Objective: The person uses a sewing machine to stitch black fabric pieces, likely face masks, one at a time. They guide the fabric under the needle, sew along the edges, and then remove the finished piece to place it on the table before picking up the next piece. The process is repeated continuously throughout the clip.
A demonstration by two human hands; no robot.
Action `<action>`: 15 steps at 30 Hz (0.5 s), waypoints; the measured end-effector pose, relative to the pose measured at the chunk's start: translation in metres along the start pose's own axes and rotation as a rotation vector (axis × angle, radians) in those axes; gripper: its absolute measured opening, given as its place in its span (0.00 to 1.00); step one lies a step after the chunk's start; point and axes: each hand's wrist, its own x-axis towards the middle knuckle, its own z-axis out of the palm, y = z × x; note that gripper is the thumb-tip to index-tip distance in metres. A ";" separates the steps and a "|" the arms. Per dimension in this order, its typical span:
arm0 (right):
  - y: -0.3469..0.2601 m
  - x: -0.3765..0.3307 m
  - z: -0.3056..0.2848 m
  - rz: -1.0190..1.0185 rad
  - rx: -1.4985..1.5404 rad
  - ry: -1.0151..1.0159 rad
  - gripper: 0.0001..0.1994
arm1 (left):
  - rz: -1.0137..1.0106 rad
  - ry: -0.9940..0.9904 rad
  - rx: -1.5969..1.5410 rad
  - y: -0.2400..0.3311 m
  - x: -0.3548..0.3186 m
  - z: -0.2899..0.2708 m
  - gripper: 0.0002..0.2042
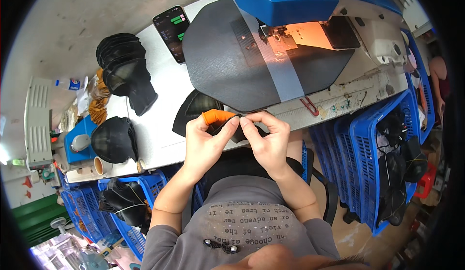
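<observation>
My left hand (203, 141) and my right hand (270, 141) meet in front of the table's near edge, thumbs and forefingers pinched together. Between the fingertips is the edge of a black fabric piece (237, 135), mostly hidden by the hands. An orange cover (215, 117) wraps my left forefinger. Just beyond the left hand, a curved black piece (196, 104) lies on the white table; whether it joins the held one, I cannot tell. Past my fingertips, a black mat (218, 59) spreads under a blue sewing machine (286, 3) with its lamp lit.
A phone (170, 32) lies left of the mat. Stacked black pieces (123, 66) and another black stack (115, 140) sit at the left. Red tweezers-like tool (309, 106) rests at the table edge. Blue crates (361, 158) stand right; a filled crate (131, 233) stands lower left.
</observation>
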 end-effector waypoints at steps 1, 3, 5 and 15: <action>0.001 0.000 0.001 -0.010 0.000 0.009 0.02 | -0.010 -0.003 -0.009 0.000 0.001 0.000 0.06; 0.003 0.000 0.002 -0.031 0.000 0.028 0.02 | -0.012 0.006 -0.037 0.000 0.002 0.002 0.06; 0.001 0.001 0.002 -0.013 0.024 0.031 0.02 | -0.012 0.014 -0.054 -0.001 0.003 0.003 0.06; -0.001 0.000 0.005 0.011 0.071 0.054 0.02 | -0.004 0.015 -0.113 -0.002 0.005 0.004 0.05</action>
